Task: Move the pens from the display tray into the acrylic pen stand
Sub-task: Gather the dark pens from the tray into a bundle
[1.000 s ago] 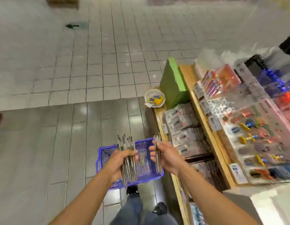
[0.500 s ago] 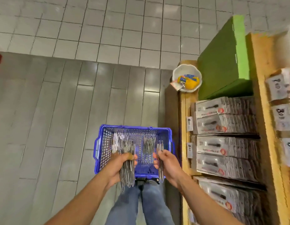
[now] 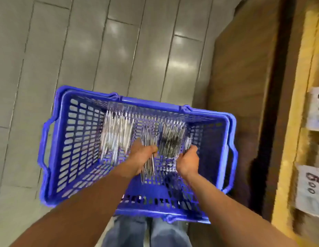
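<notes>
pens (image 3: 148,154) stand in a tight silver bundle in the person's left hand (image 3: 141,158), whose fingers and thumb are curled round the middle of the bundle so that the tips stick up above the fist and the lower ends hang below it. the right hand (image 3: 187,162) is just beside it, fingers curled round a thinner bunch of pens (image 3: 188,142) that shows only as a few blurred silver lines above the knuckles; how many it grips cannot be told. both hands are inside the mouth of a blue plastic basket (image 3: 53,157) with slotted walls and a mesh floor, which sits on the grey tiled floor (image 3: 83,50) in front of the person's jeans (image 3: 132,232).

more pens lie on the basket floor beyond the hands: one pale, shiny cluster (image 3: 117,132) toward the left and a darker cluster (image 3: 172,138) toward the right, lying roughly side by side and pointing away from the person. the frame is smeared by motion, so single pens cannot be picked out, and whether they lie loose or in some clear holder cannot be told.

the basket's handles are folded down along its rim. to the right of the basket rises the brown side of a wooden display unit (image 3: 240,86), with a yellowish wooden edge (image 3: 298,104) further right carrying white price labels (image 3: 310,189) with handwritten numbers. both bare forearms reach in from the bottom of the view, the left one in shadow.
</notes>
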Demonstrator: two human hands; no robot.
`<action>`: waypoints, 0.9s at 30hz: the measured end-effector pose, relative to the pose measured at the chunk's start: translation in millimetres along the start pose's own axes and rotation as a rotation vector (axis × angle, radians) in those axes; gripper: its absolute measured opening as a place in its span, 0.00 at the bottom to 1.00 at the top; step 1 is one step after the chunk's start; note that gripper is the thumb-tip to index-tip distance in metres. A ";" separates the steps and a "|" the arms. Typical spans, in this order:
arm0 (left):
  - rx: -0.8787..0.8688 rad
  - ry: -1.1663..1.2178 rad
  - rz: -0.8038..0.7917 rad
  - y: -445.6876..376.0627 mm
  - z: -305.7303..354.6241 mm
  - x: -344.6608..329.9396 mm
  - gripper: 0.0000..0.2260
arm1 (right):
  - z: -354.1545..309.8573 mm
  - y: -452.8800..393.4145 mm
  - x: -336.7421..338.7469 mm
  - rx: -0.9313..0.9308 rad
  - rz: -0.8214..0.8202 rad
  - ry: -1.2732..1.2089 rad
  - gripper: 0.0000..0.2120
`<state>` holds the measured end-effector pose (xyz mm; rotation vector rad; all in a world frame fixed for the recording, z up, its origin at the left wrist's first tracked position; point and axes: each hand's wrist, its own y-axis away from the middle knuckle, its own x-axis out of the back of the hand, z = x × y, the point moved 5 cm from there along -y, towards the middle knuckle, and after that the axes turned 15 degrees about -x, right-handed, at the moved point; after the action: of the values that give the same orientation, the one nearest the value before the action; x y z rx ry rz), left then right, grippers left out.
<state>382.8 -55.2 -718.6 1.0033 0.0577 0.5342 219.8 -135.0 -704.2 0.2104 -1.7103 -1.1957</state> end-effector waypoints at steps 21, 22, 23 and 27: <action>-0.250 -0.540 -0.010 -99.8 -48.8 -80.7 0.39 | 15.3 -64.5 -38.0 0.188 0.114 0.011 0.26; -0.245 -0.544 -0.029 -97.0 -48.2 -82.0 0.39 | 18.2 -56.5 -30.2 0.200 0.116 -0.022 0.25; -0.240 -0.540 -0.038 -94.7 -47.5 -82.1 0.38 | 20.2 -48.0 -21.6 0.219 0.129 -0.059 0.23; -0.199 -0.490 -0.064 -89.0 -48.3 -74.6 0.39 | 25.4 -9.3 19.2 0.368 0.239 -0.229 0.17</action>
<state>339.5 -88.4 -832.0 0.9106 -0.3913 0.2196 186.8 -135.9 -700.0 0.0872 -2.0857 -0.7461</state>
